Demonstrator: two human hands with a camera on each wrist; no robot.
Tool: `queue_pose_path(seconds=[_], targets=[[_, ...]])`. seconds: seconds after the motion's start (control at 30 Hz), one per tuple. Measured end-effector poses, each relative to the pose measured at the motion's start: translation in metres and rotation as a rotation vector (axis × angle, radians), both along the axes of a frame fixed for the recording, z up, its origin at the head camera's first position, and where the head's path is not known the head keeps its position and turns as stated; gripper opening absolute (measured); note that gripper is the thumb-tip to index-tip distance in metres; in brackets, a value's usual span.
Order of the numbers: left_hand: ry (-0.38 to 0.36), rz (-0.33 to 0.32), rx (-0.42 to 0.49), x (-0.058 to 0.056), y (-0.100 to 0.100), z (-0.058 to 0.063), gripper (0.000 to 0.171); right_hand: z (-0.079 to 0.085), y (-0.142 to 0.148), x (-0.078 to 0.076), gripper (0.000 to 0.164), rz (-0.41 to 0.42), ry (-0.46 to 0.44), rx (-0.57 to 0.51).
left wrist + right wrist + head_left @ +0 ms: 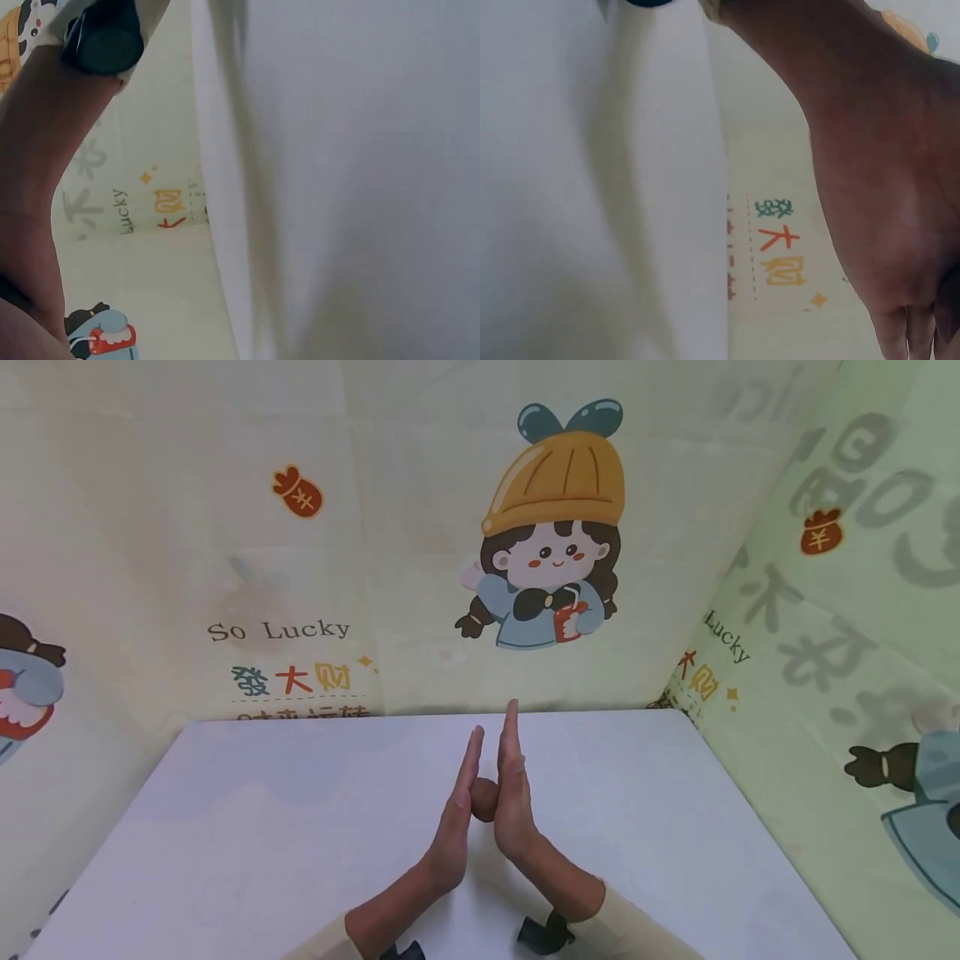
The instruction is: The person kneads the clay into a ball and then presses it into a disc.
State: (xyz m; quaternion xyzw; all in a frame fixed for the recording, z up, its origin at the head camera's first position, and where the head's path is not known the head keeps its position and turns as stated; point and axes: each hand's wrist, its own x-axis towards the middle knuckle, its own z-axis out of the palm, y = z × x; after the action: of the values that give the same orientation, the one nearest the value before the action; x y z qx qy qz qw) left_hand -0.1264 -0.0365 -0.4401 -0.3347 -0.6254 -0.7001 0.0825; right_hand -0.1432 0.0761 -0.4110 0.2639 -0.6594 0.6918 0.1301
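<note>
Brown ball (484,800), round and matt with what looks like a plain, even surface, sits sandwiched between two flat palms over the middle of the worktop (300,827), about midway between its left and right edges. The left hand (453,827) presses one side and the right hand (514,806) the other. Neither grip is clenched: the fingers of both run straight and point toward the far edge, and the ball is held by the palm sides alone. The hands lean toward each other, the wrists wider apart than the fingertips, and a gap shows between them above and below the ball.

White and flat, the worktop has a fine, cloth-like grain in the left wrist view, with soft-edged shadows across it. Its far edge is straight, and its left and right edges spread outward toward the near side.

Beige fabric sleeves (630,927) end above the wrists, and a black, rounded device (546,935) is worn at the right wrist. Behind the far edge hangs a pale, lightly creased sheet (420,468), printed with a cartoon figure (555,527) in a ribbed yellow hat, small red pouches and lettering.
</note>
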Motion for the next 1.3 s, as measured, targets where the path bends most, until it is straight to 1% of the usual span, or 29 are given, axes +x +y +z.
queue_pose_path(seconds=[0.1, 0.3, 0.33, 0.43, 0.5, 0.57, 0.67, 0.83, 0.97, 1.1, 1.3], targets=[[0.001, -0.017, 0.008, 0.004, 0.001, 0.000, 0.059, 0.001, 0.002, -0.006, 0.073, -0.006, -0.002, 0.011], [0.060, -0.046, 0.051, 0.007, 0.003, 0.003, 0.058, -0.001, 0.007, -0.013, 0.070, 0.032, -0.011, 0.042], [0.059, -0.051, 0.059, 0.007, 0.004, 0.003, 0.058, -0.002, 0.008, -0.012, 0.070, 0.044, -0.014, 0.043], [0.022, -0.064, 0.084, 0.008, 0.006, 0.005, 0.059, -0.006, 0.009, -0.012, 0.069, 0.077, -0.033, 0.038], [-0.020, -0.068, 0.099, 0.007, 0.006, 0.007, 0.059, -0.008, 0.009, -0.011, 0.069, 0.095, -0.041, 0.036], [-0.049, -0.060, 0.110, 0.006, 0.006, 0.008, 0.059, -0.011, 0.008, -0.010, 0.067, 0.108, -0.045, 0.034], [-0.068, -0.037, 0.117, 0.004, 0.006, 0.010, 0.059, -0.015, 0.006, -0.009, 0.063, 0.121, -0.031, 0.025], [-0.074, 0.011, 0.097, 0.001, 0.004, 0.013, 0.058, -0.019, 0.002, -0.005, 0.058, 0.131, 0.032, 0.006], [-0.102, 0.033, 0.104, -0.001, 0.002, 0.016, 0.058, -0.020, -0.001, -0.002, 0.057, 0.133, 0.070, 0.013], [-0.117, 0.045, 0.128, -0.003, 0.000, 0.018, 0.058, -0.021, -0.004, 0.001, 0.056, 0.131, 0.074, 0.015], [-0.129, 0.078, 0.146, -0.010, 0.000, 0.018, 0.059, -0.023, -0.008, 0.007, 0.055, 0.137, 0.085, -0.005]])
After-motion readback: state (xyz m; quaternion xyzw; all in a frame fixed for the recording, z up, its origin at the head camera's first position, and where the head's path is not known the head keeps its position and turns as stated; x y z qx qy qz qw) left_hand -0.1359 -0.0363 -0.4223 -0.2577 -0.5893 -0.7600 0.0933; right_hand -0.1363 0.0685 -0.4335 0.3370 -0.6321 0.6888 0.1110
